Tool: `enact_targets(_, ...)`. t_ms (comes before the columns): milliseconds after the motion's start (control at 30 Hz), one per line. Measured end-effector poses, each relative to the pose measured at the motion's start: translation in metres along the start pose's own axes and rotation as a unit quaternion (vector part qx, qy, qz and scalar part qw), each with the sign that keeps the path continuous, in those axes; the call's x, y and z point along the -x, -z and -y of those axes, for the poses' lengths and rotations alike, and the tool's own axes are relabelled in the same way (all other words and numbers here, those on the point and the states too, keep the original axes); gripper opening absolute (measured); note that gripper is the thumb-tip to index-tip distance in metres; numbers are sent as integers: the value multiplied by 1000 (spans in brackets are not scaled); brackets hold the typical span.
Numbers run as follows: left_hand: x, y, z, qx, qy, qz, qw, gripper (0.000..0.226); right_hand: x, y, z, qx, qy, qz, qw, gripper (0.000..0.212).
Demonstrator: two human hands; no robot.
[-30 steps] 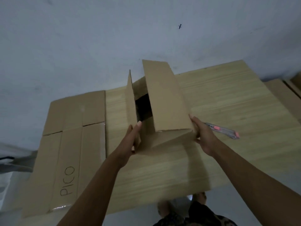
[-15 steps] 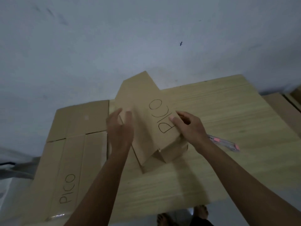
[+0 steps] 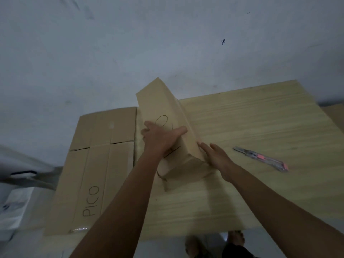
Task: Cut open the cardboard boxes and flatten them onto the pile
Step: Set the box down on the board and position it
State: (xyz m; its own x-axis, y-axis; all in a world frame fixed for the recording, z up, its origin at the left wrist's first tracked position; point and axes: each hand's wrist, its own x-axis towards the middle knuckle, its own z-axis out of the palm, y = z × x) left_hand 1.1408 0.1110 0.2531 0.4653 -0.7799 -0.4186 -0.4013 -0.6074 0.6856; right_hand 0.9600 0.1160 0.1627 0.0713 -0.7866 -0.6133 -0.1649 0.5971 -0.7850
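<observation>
Matte brown cardboard box [image 3: 163, 108], seemingly half-collapsed, under flat-fingered left hand [image 3: 160, 138] and right hand [image 3: 214, 155].

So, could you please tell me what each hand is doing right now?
Left hand: open, pressing flat on the cardboard box.
Right hand: open, fingers straight against the box's side.

box [image 3: 165, 116]: open and upright a second ago, now turned lettered side up, half collapsed beside the flat pile [image 3: 96, 164] | left hand [image 3: 160, 138]: moved onto its top, pressing | right hand [image 3: 214, 155]: flat against its right side
</observation>
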Motion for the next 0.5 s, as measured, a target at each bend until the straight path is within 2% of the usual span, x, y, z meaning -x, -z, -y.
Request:
enact_targets(33,-1,4,8,19,-9,-4,1000,132,-5,-1,-11,12,-31,9,999,110)
enact_targets(67,-1,8,15,40,-24,-3,999,123,-7,-1,-18,17,-44,12,999,109)
enact_targets(133,-5,14,31,94,-61,6,994,99,-6,1,-20,20,-9,-28,999,78)
enact_targets(167,-6,16,39,134,-71,26,988,94,-8,4,-21,20,17,-75,997,69)
enact_targets(233,-9,17,54,230,-59,84,968,101,-7,15,-18,15,69,-157,985,74)
enact_targets(300,-10,12,65,286,-53,129,948,100,-1,23,-9,22,126,-210,969,66)
enact_targets(400,-8,-6,74,329,-47,152,931,81,2,35,-3,64,156,-251,953,63)
enact_targets(500,-5,-23,75,329,-13,146,933,65,8,43,-5,104,159,-267,945,57)
